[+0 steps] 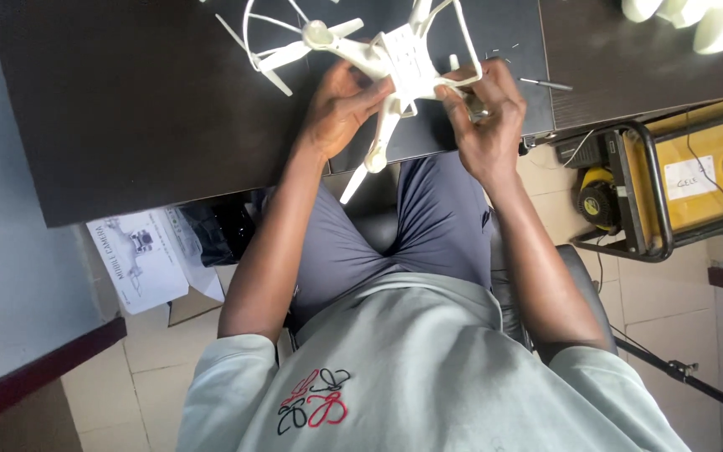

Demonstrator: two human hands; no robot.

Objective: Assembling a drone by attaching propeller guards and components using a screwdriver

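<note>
A white quadcopter drone (399,59) with propeller guards and white blades is held upside down over the front edge of a dark table (144,100). My left hand (340,105) grips the drone's body from the left side. My right hand (483,117) is closed on the drone's right side, its fingers pressed against the belly panel; a small object in that hand is too hidden to tell. One drone arm with a propeller (374,159) hangs down over my lap.
A thin screwdriver (546,84) and tiny screws lie on the table right of my hands. A white controller (705,21) sits far right. A yellow generator (679,180) stands on the tiled floor. A white printed box (140,259) lies under the table.
</note>
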